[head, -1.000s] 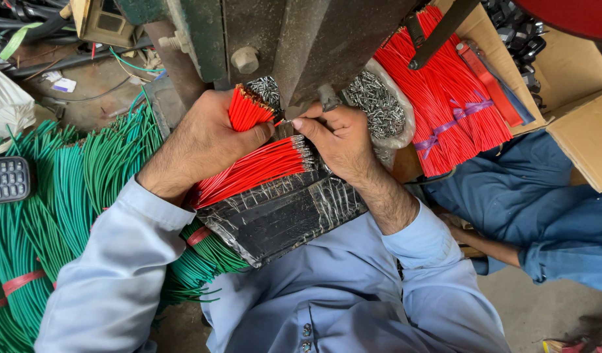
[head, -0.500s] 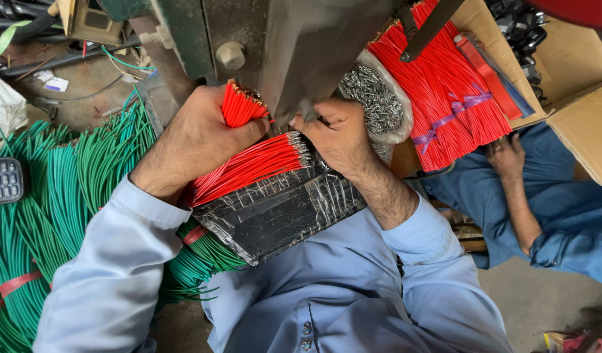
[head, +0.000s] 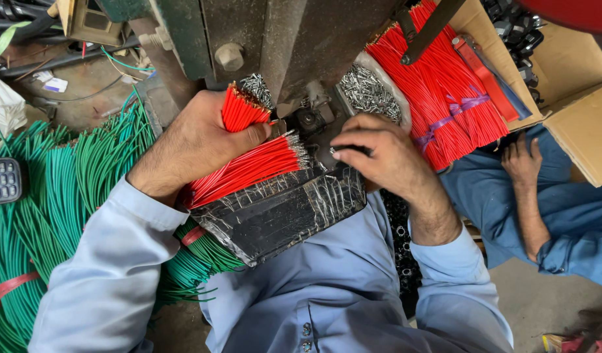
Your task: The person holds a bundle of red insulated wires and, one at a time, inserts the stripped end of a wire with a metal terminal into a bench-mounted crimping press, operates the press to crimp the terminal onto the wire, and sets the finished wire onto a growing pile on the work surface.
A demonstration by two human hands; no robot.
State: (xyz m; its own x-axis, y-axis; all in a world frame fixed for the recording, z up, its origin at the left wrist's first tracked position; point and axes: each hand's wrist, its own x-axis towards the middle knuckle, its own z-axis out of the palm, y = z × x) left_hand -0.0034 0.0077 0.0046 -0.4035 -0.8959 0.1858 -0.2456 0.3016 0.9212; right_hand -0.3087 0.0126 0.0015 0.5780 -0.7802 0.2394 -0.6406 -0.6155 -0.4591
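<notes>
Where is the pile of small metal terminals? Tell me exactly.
In the head view, the pile of small metal terminals lies upper centre, just above the right hand, between the dark machine body and the tied bundle of red wires.

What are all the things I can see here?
Red wire bundle: one, red, gripped in the left hand.
Red wires with metal tips: one layer, red, on the black tray.
Black tray: one, black, on the lap.
Green wires: many, green, at the left.
Boxed red wires: one big bundle, red, in the cardboard box.
Metal terminals: a pile, silver, by the machine.
Co-worker's hand: one, at the right.
Left hand: holding wires.
Right hand: at the tray's edge.
</notes>
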